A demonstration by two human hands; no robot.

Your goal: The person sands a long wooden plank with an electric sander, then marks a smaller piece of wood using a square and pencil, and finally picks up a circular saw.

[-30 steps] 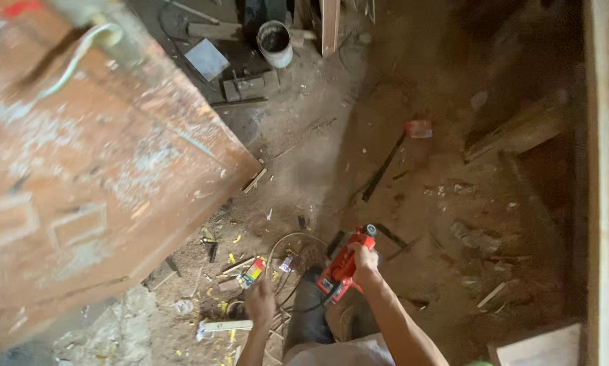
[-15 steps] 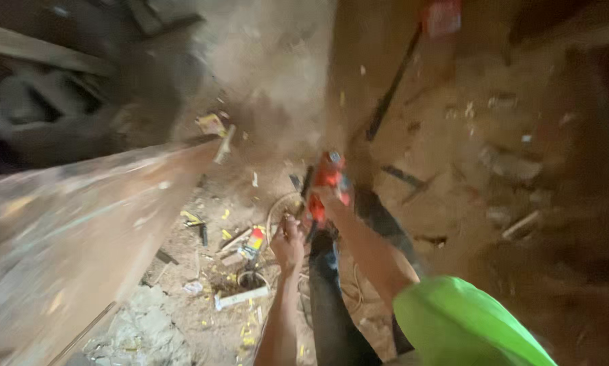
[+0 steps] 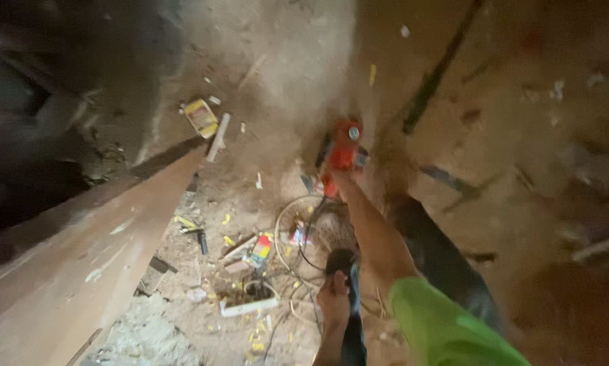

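Right hand [image 3: 342,177] is wrapping its fingers tight around the handle end of a red handheld power tool [image 3: 340,150], arm stretched out, tool sitting low over the dusty dirt floor [image 3: 298,61]. Frame is blurred, so individual fingers aren't resolving. Left hand [image 3: 334,300] is curling loosely around a dark rounded object [image 3: 340,260]; can't tell what it is or how firm the grip is. That hand is sitting well back from the red tool, toward the person. A thin wire loop [image 3: 289,215] is lying just left of the right forearm. A worn brown wooden board [image 3: 81,251] is running far left of the tool. A green sleeve [image 3: 447,325] is covering the right upper arm.
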